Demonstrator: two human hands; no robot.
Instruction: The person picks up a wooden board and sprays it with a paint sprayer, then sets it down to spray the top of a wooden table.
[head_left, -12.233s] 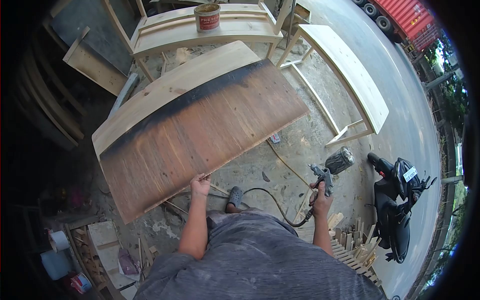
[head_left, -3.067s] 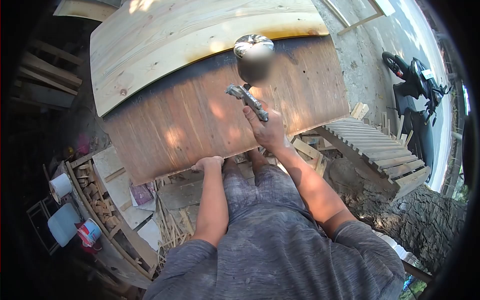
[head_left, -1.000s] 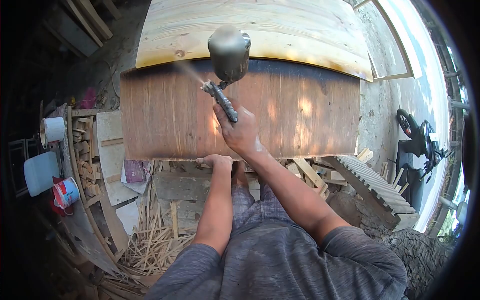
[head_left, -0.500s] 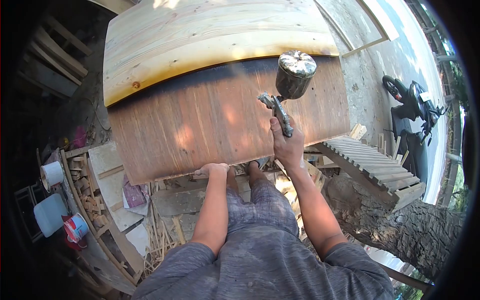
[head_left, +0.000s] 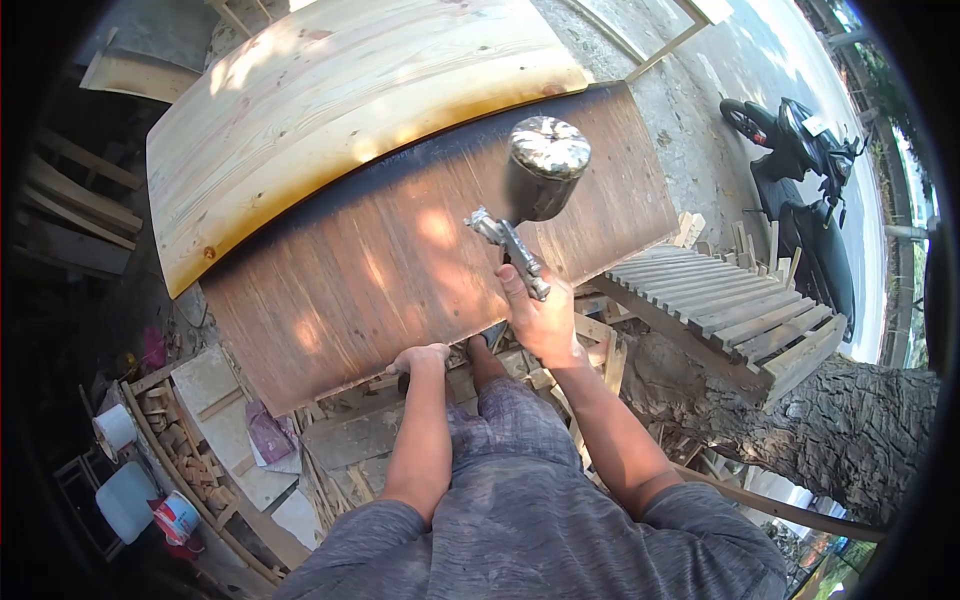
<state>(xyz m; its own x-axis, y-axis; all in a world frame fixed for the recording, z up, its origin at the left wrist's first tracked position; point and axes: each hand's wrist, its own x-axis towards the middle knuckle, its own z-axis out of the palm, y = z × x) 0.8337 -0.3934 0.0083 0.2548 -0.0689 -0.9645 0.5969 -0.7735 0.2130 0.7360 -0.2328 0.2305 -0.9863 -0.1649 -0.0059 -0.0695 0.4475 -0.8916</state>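
Note:
My right hand (head_left: 545, 312) is wrapped around the handle of a spray gun (head_left: 515, 250), with a shiny metal cup (head_left: 549, 165) on top. The gun hangs over a reddish-brown plywood sheet (head_left: 400, 260), nozzle toward its far side. At the sheet's near edge my left hand (head_left: 420, 357) is closed on the rim, fingers partly hidden beneath it. Beyond the sheet lies a pale wooden panel (head_left: 350, 90), its near border shaded yellow-brown. A dark band runs along the plywood beside that border.
A slatted wooden piece (head_left: 720, 305) stands at right beside a thick tree trunk (head_left: 800, 435). Farther off is a parked motorcycle (head_left: 800, 180). At left are a bin of wood scraps (head_left: 185, 450), a white-and-red can (head_left: 176, 518) and a bluish jug (head_left: 127, 503). Offcuts litter the ground underfoot.
The view has turned, so the panel and plywood appear more slanted. My right hand has drawn the spray gun leftward and nearer to me. My left hand keeps its hold on the near edge.

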